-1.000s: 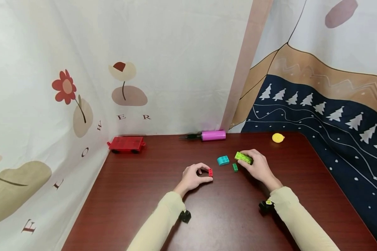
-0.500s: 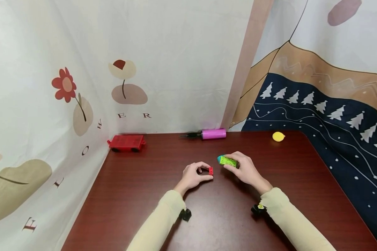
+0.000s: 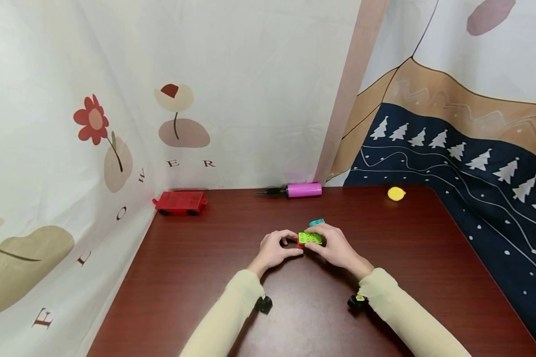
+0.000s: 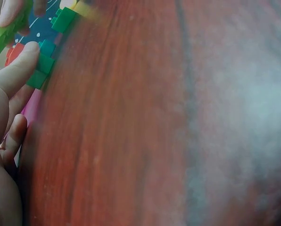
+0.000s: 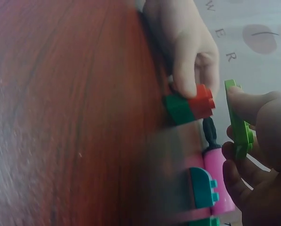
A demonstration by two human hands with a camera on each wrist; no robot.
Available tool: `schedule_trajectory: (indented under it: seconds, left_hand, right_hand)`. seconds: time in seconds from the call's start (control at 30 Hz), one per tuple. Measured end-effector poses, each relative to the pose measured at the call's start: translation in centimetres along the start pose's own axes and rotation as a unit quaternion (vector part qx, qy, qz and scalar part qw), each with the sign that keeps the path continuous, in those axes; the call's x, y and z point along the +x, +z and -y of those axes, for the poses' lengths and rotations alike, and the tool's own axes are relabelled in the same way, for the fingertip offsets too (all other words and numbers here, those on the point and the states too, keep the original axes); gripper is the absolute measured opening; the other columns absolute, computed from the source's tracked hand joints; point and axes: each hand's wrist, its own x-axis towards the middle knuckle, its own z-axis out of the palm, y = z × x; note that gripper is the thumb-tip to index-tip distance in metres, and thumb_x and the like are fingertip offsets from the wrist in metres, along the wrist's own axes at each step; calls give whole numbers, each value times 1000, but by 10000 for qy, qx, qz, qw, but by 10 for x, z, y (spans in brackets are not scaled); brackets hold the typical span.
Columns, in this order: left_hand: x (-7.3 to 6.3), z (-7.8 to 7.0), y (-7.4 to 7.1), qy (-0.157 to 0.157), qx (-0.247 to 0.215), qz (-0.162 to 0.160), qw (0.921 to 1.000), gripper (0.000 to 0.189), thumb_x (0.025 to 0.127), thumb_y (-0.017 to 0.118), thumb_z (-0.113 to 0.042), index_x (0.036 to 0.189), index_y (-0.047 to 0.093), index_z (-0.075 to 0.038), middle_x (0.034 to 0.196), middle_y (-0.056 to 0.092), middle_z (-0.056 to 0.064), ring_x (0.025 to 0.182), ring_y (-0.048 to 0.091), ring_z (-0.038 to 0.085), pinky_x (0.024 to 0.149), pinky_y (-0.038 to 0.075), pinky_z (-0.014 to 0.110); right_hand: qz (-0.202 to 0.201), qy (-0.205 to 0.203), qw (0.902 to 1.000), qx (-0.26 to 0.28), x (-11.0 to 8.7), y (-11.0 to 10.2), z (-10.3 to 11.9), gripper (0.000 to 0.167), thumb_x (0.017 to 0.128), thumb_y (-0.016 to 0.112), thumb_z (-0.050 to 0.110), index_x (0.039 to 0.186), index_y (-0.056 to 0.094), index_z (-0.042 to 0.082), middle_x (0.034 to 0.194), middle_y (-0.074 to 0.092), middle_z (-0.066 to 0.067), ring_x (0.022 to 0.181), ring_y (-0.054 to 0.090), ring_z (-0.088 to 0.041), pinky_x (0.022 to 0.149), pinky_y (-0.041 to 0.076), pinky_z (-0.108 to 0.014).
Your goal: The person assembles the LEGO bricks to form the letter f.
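My left hand (image 3: 273, 251) holds, between thumb and fingers, a red brick (image 5: 202, 101) that sits on a green brick (image 5: 179, 110), low at the table. My right hand (image 3: 338, 248) pinches a flat lime-green studded brick (image 3: 311, 238). In the right wrist view a gap shows between this lime brick and the red one; in the head view it partly covers the red brick. Just behind the right fingers lies a teal brick with a rounded end (image 5: 202, 187). A small green brick (image 4: 63, 20) stands nearby, hidden from the head view by my right hand.
At the table's back left corner stands a red toy wagon (image 3: 180, 203). A pink cylinder with a black nozzle (image 3: 304, 190) lies along the back edge. Near the back right is a yellow lemon-shaped object (image 3: 396, 193). Printed cloth hangs behind the brown table (image 3: 196, 307).
My right hand has carried the lime-green brick leftward, past the teal brick, to above the red brick. The left hand has stayed in place with its bricks.
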Motion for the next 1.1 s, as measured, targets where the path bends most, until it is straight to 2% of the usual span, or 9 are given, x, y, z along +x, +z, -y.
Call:
schedule_trajectory:
  seconds: [0.23,0.53,0.87,1.1]
  left_hand:
    - [1,-2,-1,36,103,-129,9999,41,80,92,-46,115,78,-29,94,68,-12,86,57,6,81,45,33]
    - [1,-3,0,-11,181,-155,9997,41,78,93,-44,114,79,-29,90,66,-12,85,57,5,81,44,32]
    - [1,-2,1,-70,162,-129,9998,41,79,92,-45,114,78,-29,91,65,-12,86,57,7,83,44,35]
    - [0,-1,1,-92,115,-112,9998,40,79,92,-44,113,78,-28,90,63,-10,84,56,8,81,43,34]
  right_hand:
    - [191,-291,9994,-29,4,10,4,32,93,83,21,122,75,9,114,74,-1,101,67,-15,83,54,-37]
    - [136,-216,9994,-232,7,15,5,32,91,85,19,119,76,8,111,73,-4,98,66,-17,81,54,-35]
    - [196,-172,9994,-239,10,14,8,31,90,85,18,117,77,6,109,74,-5,101,67,-20,85,56,-39]
    - [464,-229,9981,-322,13,11,9,29,92,84,20,118,78,8,110,73,-4,100,67,-18,84,55,-38]
